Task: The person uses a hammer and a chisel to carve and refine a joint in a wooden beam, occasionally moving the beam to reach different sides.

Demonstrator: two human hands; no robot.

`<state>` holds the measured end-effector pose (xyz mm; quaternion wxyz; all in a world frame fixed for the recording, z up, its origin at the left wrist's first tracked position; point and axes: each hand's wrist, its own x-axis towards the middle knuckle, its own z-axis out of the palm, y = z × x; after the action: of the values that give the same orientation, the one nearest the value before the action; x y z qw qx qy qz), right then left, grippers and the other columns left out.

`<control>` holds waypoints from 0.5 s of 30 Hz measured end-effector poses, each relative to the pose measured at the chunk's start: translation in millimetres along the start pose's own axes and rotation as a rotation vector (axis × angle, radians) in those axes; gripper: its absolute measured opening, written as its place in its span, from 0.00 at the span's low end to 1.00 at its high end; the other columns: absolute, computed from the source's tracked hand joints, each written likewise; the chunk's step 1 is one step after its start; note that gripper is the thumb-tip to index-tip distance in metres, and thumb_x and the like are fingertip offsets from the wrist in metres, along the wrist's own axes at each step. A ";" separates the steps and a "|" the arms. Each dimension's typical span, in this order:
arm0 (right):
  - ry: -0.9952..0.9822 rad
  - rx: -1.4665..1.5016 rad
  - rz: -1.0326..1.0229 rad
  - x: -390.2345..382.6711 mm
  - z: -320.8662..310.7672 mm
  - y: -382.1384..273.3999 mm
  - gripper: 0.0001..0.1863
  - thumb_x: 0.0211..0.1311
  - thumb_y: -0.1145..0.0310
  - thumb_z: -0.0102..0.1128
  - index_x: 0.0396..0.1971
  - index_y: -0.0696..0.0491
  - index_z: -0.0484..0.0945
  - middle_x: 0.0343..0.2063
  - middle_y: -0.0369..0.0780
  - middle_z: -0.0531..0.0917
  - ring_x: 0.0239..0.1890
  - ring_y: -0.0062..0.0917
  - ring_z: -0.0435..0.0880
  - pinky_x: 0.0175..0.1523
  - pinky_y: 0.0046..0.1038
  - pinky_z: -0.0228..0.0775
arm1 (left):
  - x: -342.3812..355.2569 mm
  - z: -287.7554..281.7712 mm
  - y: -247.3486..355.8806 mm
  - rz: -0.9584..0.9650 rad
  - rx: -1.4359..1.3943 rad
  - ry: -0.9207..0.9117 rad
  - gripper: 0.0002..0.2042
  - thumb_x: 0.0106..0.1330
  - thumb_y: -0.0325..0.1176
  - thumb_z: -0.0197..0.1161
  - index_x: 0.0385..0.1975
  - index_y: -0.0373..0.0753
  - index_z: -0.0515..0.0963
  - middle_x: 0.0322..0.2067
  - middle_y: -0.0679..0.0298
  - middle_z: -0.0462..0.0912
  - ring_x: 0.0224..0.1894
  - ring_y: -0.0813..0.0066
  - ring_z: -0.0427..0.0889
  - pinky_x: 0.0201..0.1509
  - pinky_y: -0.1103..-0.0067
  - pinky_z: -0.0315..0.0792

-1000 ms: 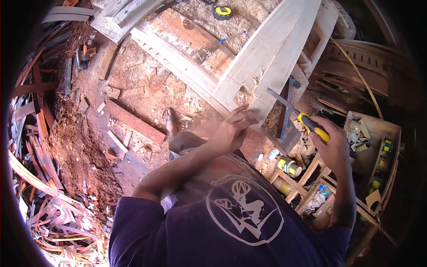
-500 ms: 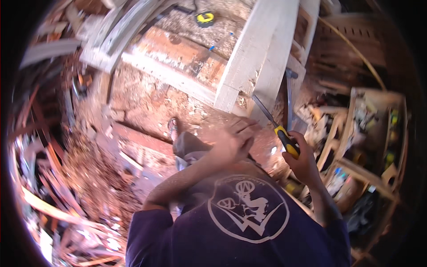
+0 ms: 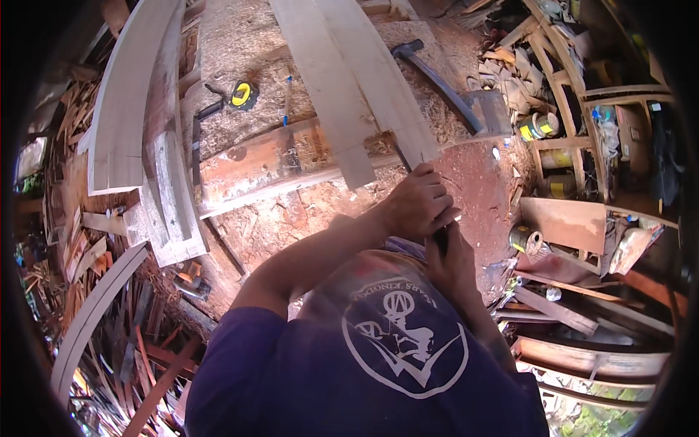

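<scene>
A chisel (image 3: 401, 156) reaches from my hands to the near end of two pale boards (image 3: 328, 87) lying side by side on the bench. Its metal shaft meets a dark, rough notch (image 3: 380, 144) there. My left hand (image 3: 417, 204) is wrapped round the shaft, close to the board end. Just behind it, my right hand (image 3: 453, 261) is closed round the handle, which it mostly hides. A hammer (image 3: 439, 86) rests to the right of the boards. On the left lie a yellow and black tape measure (image 3: 242, 95) and a thin pencil-like stick with a blue end (image 3: 287, 102).
More pale planks (image 3: 120, 124) stick out at the left. A worn timber beam (image 3: 269, 164) runs along the bench's near side. Wooden crates (image 3: 561, 142) with cans (image 3: 539, 127) and offcuts stand at the right. Scrap wood (image 3: 138, 349) is heaped at the lower left.
My left hand has come over and taken hold of the chisel's shaft. My right hand has moved left and in toward my body, bringing the chisel to the notch. The view has turned.
</scene>
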<state>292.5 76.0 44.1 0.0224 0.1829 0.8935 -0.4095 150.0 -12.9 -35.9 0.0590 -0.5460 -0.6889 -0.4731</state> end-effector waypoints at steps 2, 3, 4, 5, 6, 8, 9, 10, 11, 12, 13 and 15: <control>0.078 0.007 -0.059 -2.5 12.0 3.8 0.14 0.68 0.70 0.61 0.48 0.62 0.75 0.34 0.59 0.84 0.36 0.58 0.84 0.39 0.48 0.76 | -0.9 -1.3 -5.9 0.068 -0.023 0.037 0.10 0.60 0.35 0.69 0.21 0.41 0.77 0.23 0.64 0.77 0.32 0.62 0.77 0.52 0.65 0.68; 0.112 0.008 -0.081 -3.0 16.8 5.2 0.12 0.68 0.71 0.60 0.47 0.63 0.76 0.34 0.59 0.84 0.36 0.58 0.84 0.38 0.48 0.76 | -0.8 -2.7 -7.6 0.075 -0.031 0.029 0.09 0.57 0.33 0.70 0.21 0.41 0.76 0.24 0.64 0.77 0.33 0.61 0.77 0.52 0.63 0.68; 0.114 -0.015 -0.031 -3.1 21.3 6.0 0.12 0.68 0.72 0.60 0.47 0.63 0.78 0.34 0.59 0.84 0.36 0.57 0.85 0.39 0.47 0.76 | -0.8 -5.7 -10.1 0.120 0.008 -0.002 0.11 0.65 0.37 0.68 0.22 0.41 0.79 0.22 0.65 0.77 0.36 0.65 0.77 0.55 0.68 0.67; 0.135 0.007 -0.010 -3.0 24.4 5.9 0.14 0.68 0.73 0.60 0.50 0.63 0.78 0.34 0.58 0.84 0.36 0.56 0.85 0.39 0.46 0.76 | -0.6 -7.9 -10.4 0.136 0.000 -0.041 0.11 0.65 0.37 0.67 0.22 0.41 0.78 0.22 0.65 0.76 0.35 0.65 0.77 0.55 0.68 0.67; 0.150 0.049 -0.114 -1.5 27.7 5.7 0.15 0.68 0.73 0.61 0.51 0.64 0.78 0.33 0.58 0.84 0.36 0.56 0.85 0.39 0.46 0.77 | 0.0 -10.8 -13.1 0.064 0.026 -0.078 0.11 0.65 0.37 0.68 0.22 0.41 0.78 0.22 0.64 0.76 0.34 0.65 0.77 0.55 0.67 0.67; 0.172 0.070 -0.136 2.2 30.1 2.6 0.16 0.68 0.73 0.61 0.52 0.64 0.78 0.33 0.57 0.84 0.35 0.56 0.85 0.38 0.46 0.77 | 1.8 -14.9 -15.1 0.048 0.032 -0.106 0.11 0.65 0.36 0.68 0.22 0.41 0.77 0.21 0.64 0.75 0.33 0.64 0.77 0.54 0.67 0.68; 0.193 0.051 -0.128 4.3 31.0 0.5 0.17 0.67 0.73 0.61 0.52 0.64 0.78 0.32 0.57 0.84 0.35 0.56 0.85 0.38 0.46 0.76 | 2.6 -16.5 -16.4 0.076 0.020 -0.073 0.11 0.64 0.36 0.68 0.22 0.41 0.77 0.21 0.63 0.75 0.33 0.64 0.77 0.54 0.67 0.69; 0.184 0.039 -0.157 5.7 30.3 -1.1 0.17 0.67 0.73 0.61 0.53 0.65 0.78 0.32 0.57 0.83 0.34 0.56 0.85 0.38 0.46 0.76 | 3.7 -16.8 -16.5 0.014 0.023 -0.022 0.11 0.64 0.36 0.68 0.22 0.41 0.77 0.21 0.63 0.74 0.33 0.64 0.77 0.53 0.67 0.69; 0.200 0.004 -0.141 6.2 30.2 -2.3 0.18 0.67 0.73 0.61 0.54 0.65 0.78 0.32 0.57 0.83 0.34 0.56 0.85 0.37 0.46 0.76 | 4.1 -17.5 -17.3 0.106 0.013 -0.028 0.11 0.64 0.35 0.68 0.22 0.41 0.77 0.21 0.63 0.74 0.33 0.64 0.77 0.53 0.67 0.69; 0.191 -0.017 -0.140 6.2 29.2 -3.6 0.18 0.67 0.73 0.61 0.55 0.65 0.78 0.32 0.57 0.83 0.34 0.55 0.85 0.37 0.46 0.76 | 4.7 -17.3 -15.7 0.106 0.001 -0.035 0.11 0.64 0.35 0.68 0.22 0.41 0.77 0.21 0.63 0.74 0.33 0.64 0.76 0.53 0.67 0.69; 0.235 -0.022 -0.228 6.0 28.5 -3.8 0.19 0.67 0.74 0.61 0.56 0.65 0.77 0.32 0.57 0.83 0.34 0.55 0.85 0.36 0.45 0.76 | 5.6 -17.8 -16.7 0.197 0.001 -0.021 0.11 0.64 0.34 0.68 0.22 0.41 0.77 0.21 0.63 0.74 0.33 0.64 0.76 0.52 0.68 0.70; 0.175 -0.007 -0.194 4.2 27.4 -2.8 0.19 0.67 0.74 0.61 0.56 0.65 0.77 0.32 0.57 0.83 0.33 0.54 0.85 0.36 0.45 0.76 | 7.0 -18.3 -15.5 0.125 -0.005 -0.009 0.11 0.64 0.34 0.69 0.22 0.41 0.76 0.21 0.63 0.74 0.32 0.63 0.76 0.52 0.68 0.70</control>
<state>284.6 55.3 27.2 -0.0946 0.1307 0.9069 -0.3893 126.8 -20.4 -30.9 0.0840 -0.5904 -0.6525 -0.4676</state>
